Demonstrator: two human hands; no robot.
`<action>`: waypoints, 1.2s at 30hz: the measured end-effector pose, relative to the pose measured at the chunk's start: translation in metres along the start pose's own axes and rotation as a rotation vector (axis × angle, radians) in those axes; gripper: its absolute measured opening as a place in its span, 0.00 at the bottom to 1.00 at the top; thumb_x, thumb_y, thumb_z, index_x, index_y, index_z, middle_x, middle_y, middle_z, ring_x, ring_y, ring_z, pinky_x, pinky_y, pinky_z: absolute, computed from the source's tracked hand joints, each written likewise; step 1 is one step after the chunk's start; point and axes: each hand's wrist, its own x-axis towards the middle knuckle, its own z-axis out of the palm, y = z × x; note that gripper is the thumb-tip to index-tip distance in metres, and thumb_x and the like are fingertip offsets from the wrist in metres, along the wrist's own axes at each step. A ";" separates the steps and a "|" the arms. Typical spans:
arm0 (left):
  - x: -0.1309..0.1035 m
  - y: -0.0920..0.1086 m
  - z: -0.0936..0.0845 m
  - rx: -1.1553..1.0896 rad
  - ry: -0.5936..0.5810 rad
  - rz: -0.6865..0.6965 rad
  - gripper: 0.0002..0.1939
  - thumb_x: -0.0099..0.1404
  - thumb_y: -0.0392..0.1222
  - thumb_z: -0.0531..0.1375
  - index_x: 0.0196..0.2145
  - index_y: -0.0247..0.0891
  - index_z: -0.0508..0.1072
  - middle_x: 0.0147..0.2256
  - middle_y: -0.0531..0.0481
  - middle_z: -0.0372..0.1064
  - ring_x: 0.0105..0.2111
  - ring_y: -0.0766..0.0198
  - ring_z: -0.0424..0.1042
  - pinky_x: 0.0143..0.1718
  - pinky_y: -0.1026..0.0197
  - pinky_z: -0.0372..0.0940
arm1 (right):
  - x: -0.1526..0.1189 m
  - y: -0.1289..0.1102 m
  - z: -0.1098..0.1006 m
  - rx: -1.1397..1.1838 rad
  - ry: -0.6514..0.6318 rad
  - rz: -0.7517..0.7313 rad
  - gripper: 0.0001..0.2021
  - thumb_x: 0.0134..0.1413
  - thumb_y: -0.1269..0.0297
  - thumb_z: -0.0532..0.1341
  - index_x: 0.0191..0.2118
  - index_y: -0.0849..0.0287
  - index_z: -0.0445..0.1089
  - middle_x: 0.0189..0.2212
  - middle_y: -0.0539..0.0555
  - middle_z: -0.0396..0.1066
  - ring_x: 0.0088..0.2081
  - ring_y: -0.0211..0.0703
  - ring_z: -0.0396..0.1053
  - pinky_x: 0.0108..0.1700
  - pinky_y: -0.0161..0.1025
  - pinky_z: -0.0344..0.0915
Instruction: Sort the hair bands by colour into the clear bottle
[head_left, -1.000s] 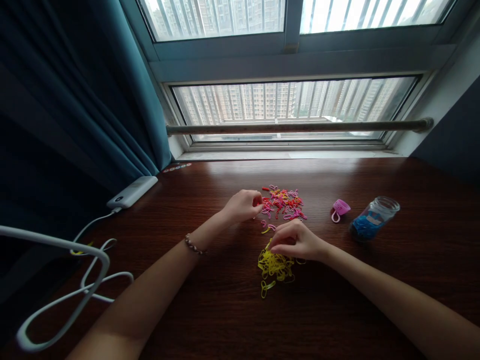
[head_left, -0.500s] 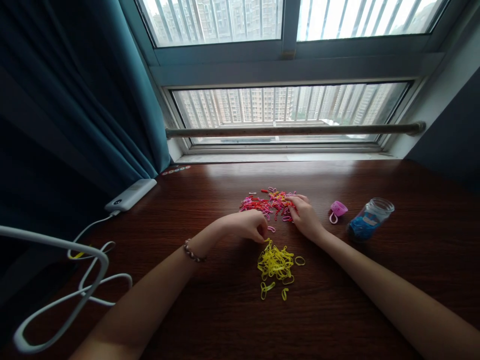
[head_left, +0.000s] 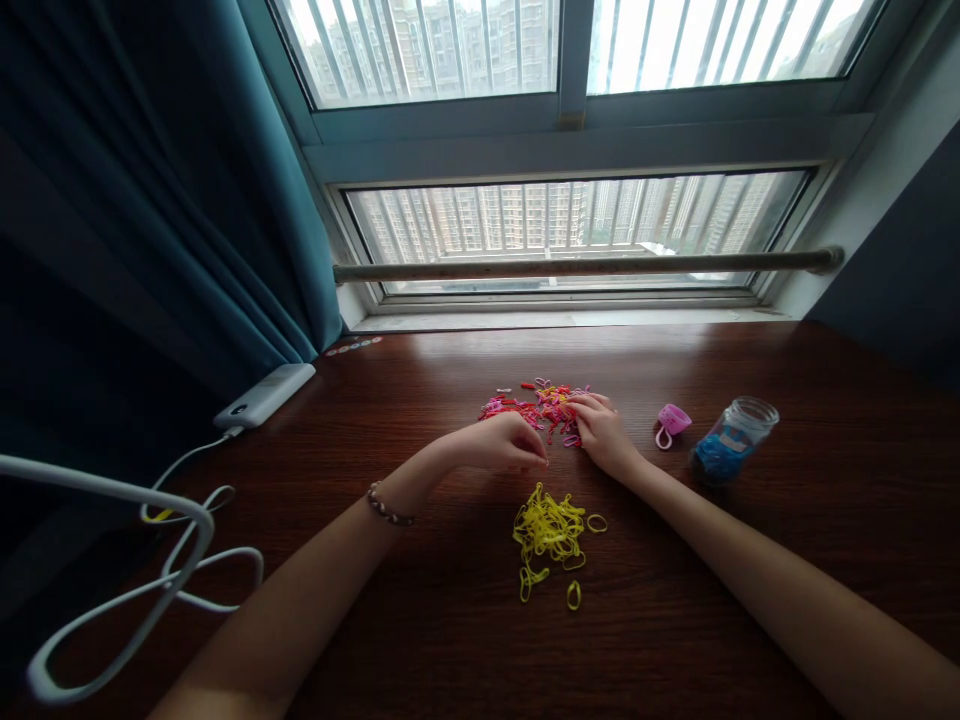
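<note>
My left hand (head_left: 504, 443) is above the table just behind the yellow rubber bands (head_left: 551, 525), its fingertips pinched together. A tiny pinkish bit of a rubber band shows at those fingertips; most of it is hidden. My right hand (head_left: 606, 436) rests at the right edge of a mixed pile of red and pink rubber bands (head_left: 517, 407), with a few yellow and orange ones among them. Its fingers are stretched out and apart, touching the pile. One loose yellow band (head_left: 574, 595) lies nearest me.
A pink cap with a loop (head_left: 674, 419) lies right of my right hand. Beyond it a clear jar (head_left: 733, 440) with blue contents leans over. At the left are a white power strip (head_left: 266, 395), looping white cable (head_left: 180, 590) and a blue curtain (head_left: 292, 250).
My left fingers have moved from the yellow bands' far edge to where a single pink band lay, now covered. The nearest yellow band has shifted and lies rounder. My right hand barely moved.
</note>
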 end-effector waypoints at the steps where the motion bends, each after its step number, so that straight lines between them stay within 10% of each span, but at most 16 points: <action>1: 0.003 -0.007 -0.001 0.047 0.155 -0.013 0.09 0.57 0.40 0.57 0.30 0.33 0.76 0.22 0.50 0.71 0.23 0.69 0.66 0.25 0.68 0.60 | 0.000 -0.001 -0.003 0.051 0.045 0.010 0.15 0.52 0.70 0.51 0.41 0.55 0.71 0.41 0.55 0.70 0.47 0.47 0.61 0.49 0.47 0.58; 5: 0.020 -0.038 -0.005 0.320 0.653 -0.005 0.07 0.56 0.36 0.57 0.30 0.34 0.75 0.30 0.48 0.72 0.31 0.64 0.68 0.36 0.63 0.63 | -0.001 -0.005 -0.014 0.228 0.167 0.079 0.11 0.50 0.67 0.53 0.34 0.57 0.73 0.35 0.55 0.72 0.39 0.44 0.68 0.43 0.43 0.63; 8: 0.038 -0.057 -0.009 0.439 0.773 0.028 0.07 0.55 0.32 0.56 0.30 0.36 0.73 0.32 0.47 0.71 0.35 0.62 0.68 0.40 0.59 0.63 | -0.003 -0.006 -0.017 0.283 0.192 0.117 0.10 0.50 0.65 0.55 0.33 0.57 0.74 0.34 0.55 0.72 0.36 0.44 0.69 0.41 0.41 0.64; 21: 0.067 -0.077 -0.001 0.596 0.721 0.002 0.13 0.59 0.32 0.53 0.41 0.39 0.70 0.36 0.48 0.72 0.41 0.62 0.69 0.52 0.50 0.52 | -0.003 -0.005 -0.014 0.311 0.158 0.122 0.10 0.50 0.65 0.56 0.34 0.55 0.75 0.32 0.53 0.72 0.34 0.42 0.69 0.37 0.38 0.63; 36: 0.063 -0.087 -0.004 0.504 0.806 0.079 0.07 0.56 0.32 0.57 0.35 0.35 0.69 0.31 0.49 0.69 0.32 0.64 0.68 0.35 0.63 0.63 | -0.006 -0.005 -0.014 0.370 0.183 0.271 0.09 0.45 0.64 0.58 0.32 0.57 0.74 0.29 0.52 0.75 0.30 0.42 0.70 0.34 0.37 0.64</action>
